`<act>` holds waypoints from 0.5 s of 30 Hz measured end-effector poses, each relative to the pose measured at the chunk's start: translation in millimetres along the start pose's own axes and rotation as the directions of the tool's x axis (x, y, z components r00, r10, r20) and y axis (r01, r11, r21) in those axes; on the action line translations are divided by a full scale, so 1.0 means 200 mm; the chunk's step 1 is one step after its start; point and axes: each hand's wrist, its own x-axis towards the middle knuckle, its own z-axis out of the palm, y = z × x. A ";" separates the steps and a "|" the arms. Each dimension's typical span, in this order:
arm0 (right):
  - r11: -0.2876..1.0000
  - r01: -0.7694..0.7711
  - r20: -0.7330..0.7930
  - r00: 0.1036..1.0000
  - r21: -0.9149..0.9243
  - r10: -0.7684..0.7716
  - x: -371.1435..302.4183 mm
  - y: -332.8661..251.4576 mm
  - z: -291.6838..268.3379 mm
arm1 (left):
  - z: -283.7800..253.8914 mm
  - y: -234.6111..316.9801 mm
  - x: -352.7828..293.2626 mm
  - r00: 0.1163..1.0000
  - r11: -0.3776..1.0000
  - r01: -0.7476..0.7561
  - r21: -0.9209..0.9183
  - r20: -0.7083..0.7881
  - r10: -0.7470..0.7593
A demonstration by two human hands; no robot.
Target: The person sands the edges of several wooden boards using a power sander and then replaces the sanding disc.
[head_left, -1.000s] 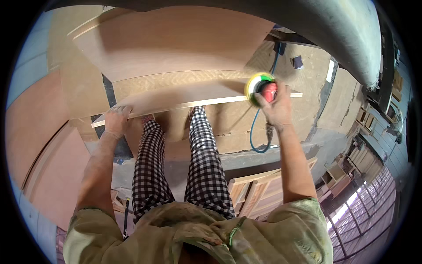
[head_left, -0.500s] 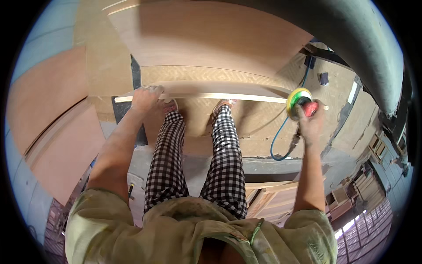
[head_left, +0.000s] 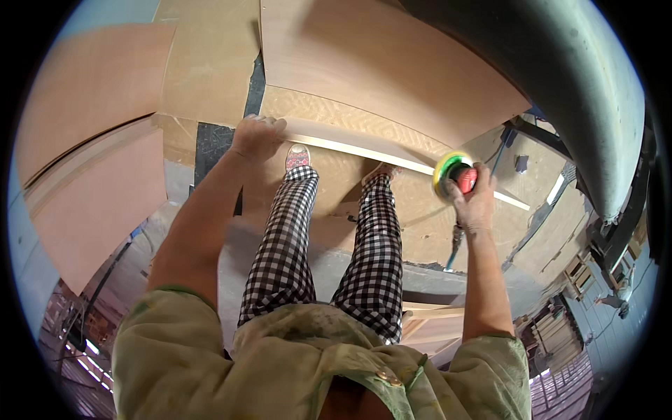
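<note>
A long wooden board [head_left: 357,147] stands on its narrow edge across the view, its pale upper edge sloping down to the right. My left hand [head_left: 259,138] is closed over the board's left end, fingers curled over the top. In my right hand [head_left: 476,205] is an air sander [head_left: 462,178] with a red body and a round yellow and green pad. The pad is turned to the left and sits at the board's edge near its right part; whether it touches cannot be made out. A hose [head_left: 453,255] hangs below the sander.
A large flat wood panel [head_left: 371,59] lies beyond the board. More panels [head_left: 105,182] stand at the left. A big grey duct-like shape [head_left: 560,84] hangs at the upper right. My feet stand close behind the board. Far right, another person [head_left: 621,294] appears.
My view has turned, so the board now slopes down to the right. The sander has shifted left along the board's edge. My left hand keeps its hold on the left end.
</note>
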 end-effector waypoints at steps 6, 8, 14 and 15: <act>0.948 0.316 0.258 0.918 -0.018 -0.301 0.01 -0.76 0.33 | -0.02 0.04 0.04 0.999 0.999 0.004 0.049 0.035 -0.005; 0.944 0.329 0.284 0.905 0.011 -0.318 0.00 -0.87 0.36 | -0.06 0.05 0.01 0.987 0.997 0.062 0.055 0.146 -0.069; 0.981 0.193 0.128 0.973 -0.016 -0.190 0.03 -0.40 0.15 | -0.02 0.08 -0.01 0.998 1.000 -0.006 -0.007 0.058 0.007; 0.991 0.128 0.131 0.984 -0.049 -0.121 0.00 -0.39 0.14 | -0.01 0.09 0.00 0.994 0.999 0.038 0.003 0.098 -0.038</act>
